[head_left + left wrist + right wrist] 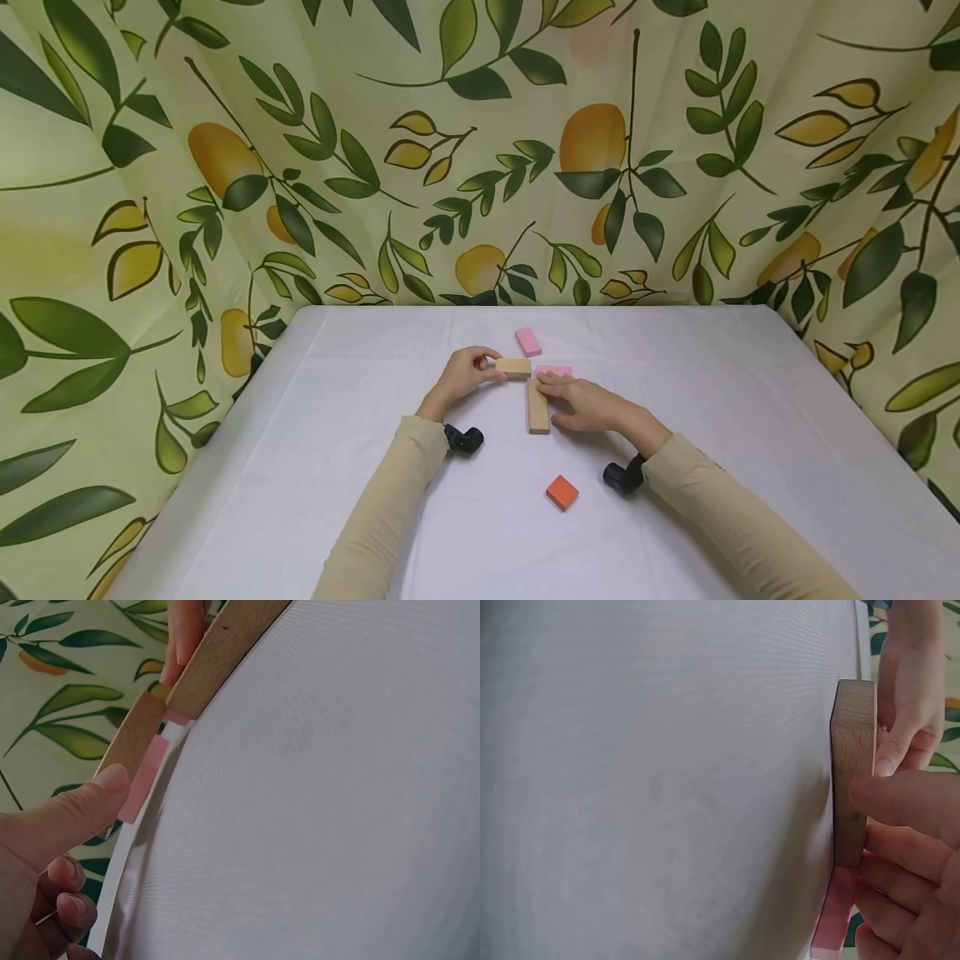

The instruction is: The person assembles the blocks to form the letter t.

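Observation:
My left hand (467, 372) pinches a short wooden block (513, 364) by its left end. In the left wrist view my thumb lies on this block, and a pink face (148, 772) shows along its lower edge. My right hand (588, 404) grips a longer wooden block (537, 408) from the right, thumb on its side and fingers around its far end. That block points toward me, its far end near the short block. A pink block (555, 369) sits at its far end, partly behind my right fingers. Another pink block (527, 342) lies farther back.
An orange-red block (562, 492) lies on the white-covered table (337, 467), nearer to me, between my forearms. Black wrist cameras sit under both sleeves, the left camera (465, 439) and the right camera (624, 477). A leaf-patterned curtain (480, 208) hangs behind the table's far edge.

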Demonstrator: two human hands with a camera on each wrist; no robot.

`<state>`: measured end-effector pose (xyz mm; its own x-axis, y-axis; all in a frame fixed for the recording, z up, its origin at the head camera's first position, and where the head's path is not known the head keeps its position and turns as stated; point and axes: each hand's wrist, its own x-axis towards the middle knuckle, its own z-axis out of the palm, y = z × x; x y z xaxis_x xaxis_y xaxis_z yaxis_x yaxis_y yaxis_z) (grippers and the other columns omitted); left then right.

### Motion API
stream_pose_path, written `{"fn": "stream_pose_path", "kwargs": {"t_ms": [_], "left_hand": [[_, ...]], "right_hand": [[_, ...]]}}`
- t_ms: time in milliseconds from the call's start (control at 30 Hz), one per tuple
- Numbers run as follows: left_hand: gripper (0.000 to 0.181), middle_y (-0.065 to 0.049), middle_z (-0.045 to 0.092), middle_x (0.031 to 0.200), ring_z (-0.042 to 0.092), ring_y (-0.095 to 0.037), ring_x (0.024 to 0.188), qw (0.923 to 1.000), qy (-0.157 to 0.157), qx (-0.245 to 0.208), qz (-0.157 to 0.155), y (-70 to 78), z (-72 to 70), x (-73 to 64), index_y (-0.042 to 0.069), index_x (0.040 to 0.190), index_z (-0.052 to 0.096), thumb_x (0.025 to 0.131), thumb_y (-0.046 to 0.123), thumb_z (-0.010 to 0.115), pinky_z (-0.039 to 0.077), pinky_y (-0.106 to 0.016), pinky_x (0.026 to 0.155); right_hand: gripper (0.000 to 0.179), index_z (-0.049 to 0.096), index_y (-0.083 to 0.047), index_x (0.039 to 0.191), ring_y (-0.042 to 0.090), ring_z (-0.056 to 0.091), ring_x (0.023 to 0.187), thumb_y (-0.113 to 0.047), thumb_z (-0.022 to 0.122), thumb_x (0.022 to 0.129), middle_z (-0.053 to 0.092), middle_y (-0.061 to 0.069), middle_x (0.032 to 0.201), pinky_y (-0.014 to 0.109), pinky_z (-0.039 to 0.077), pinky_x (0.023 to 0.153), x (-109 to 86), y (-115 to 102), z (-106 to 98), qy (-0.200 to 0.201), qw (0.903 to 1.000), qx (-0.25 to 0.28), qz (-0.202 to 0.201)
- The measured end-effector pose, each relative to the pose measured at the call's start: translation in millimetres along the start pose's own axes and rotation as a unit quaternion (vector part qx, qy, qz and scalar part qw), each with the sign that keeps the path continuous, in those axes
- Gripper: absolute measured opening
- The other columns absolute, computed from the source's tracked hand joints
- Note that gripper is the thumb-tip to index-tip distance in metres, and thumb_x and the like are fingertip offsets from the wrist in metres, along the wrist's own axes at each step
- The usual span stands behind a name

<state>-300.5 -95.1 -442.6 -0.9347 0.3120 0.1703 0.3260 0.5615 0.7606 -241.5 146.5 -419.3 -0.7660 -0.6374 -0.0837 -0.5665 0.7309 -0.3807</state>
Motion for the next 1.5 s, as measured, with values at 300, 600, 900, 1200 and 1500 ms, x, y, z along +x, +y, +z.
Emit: {"fn": "stream_pose_path", "kwargs": {"t_ms": [300, 600, 900, 1200, 1500], "left_hand": [[0.031, 0.004, 0.042, 0.068, 0.039, -0.010, 0.067, 0.9997, -0.010, -0.001, -0.022, -0.7, 3.4, 2.4, 0.003, 0.104, 0.072, 0.078, 0.017, 0.079, 0.031, -0.018, 0.063], [0.031, 0.004, 0.043, 0.069, 0.040, -0.010, 0.068, 0.9994, -0.017, 0.004, -0.030, 0.0, 6.0, 2.8, 0.005, 0.105, 0.072, 0.078, 0.018, 0.080, 0.032, -0.019, 0.064], [0.032, 0.004, 0.043, 0.069, 0.040, -0.010, 0.068, 0.9994, -0.021, 0.007, -0.026, 1.4, 7.8, 3.3, 0.005, 0.104, 0.072, 0.077, 0.019, 0.081, 0.032, -0.019, 0.065], [0.033, 0.004, 0.043, 0.068, 0.040, -0.010, 0.067, 0.9992, -0.023, 0.016, -0.029, 2.2, 8.9, 3.7, 0.006, 0.104, 0.072, 0.076, 0.020, 0.081, 0.033, -0.019, 0.065], [0.032, 0.004, 0.042, 0.068, 0.039, -0.010, 0.066, 0.9987, -0.026, 0.028, -0.032, 3.8, 9.3, 3.2, 0.005, 0.103, 0.072, 0.075, 0.019, 0.082, 0.031, -0.018, 0.063]], "right_hand": [[0.054, 0.048, 0.001, 0.139, 0.036, 0.039, 0.142, -0.012, 0.065, 0.089, 0.038, 0.020, 0.153, 0.050, 0.039, 0.113, 1.3, -0.9, -1.5, -0.003, 1.0000, -0.001, 0.008], [0.054, 0.049, 0.002, 0.139, 0.036, 0.039, 0.142, -0.011, 0.064, 0.089, 0.039, 0.020, 0.152, 0.050, 0.039, 0.113, 0.6, -1.8, -1.6, 0.000, 0.9999, 0.009, 0.005], [0.053, 0.049, 0.002, 0.138, 0.035, 0.039, 0.142, -0.010, 0.064, 0.089, 0.039, 0.020, 0.152, 0.050, 0.038, 0.113, 0.7, -2.2, -2.2, -0.002, 0.9998, 0.014, 0.011], [0.052, 0.050, 0.002, 0.138, 0.036, 0.039, 0.142, -0.010, 0.063, 0.089, 0.040, 0.020, 0.152, 0.050, 0.038, 0.114, 2.4, -0.2, -0.8, 0.002, 0.9999, 0.008, 0.008], [0.052, 0.051, 0.002, 0.137, 0.036, 0.039, 0.142, -0.012, 0.064, 0.089, 0.039, 0.021, 0.152, 0.050, 0.037, 0.114, 2.1, -2.0, -1.0, 0.002, 1.0000, 0.003, 0.006]]}}
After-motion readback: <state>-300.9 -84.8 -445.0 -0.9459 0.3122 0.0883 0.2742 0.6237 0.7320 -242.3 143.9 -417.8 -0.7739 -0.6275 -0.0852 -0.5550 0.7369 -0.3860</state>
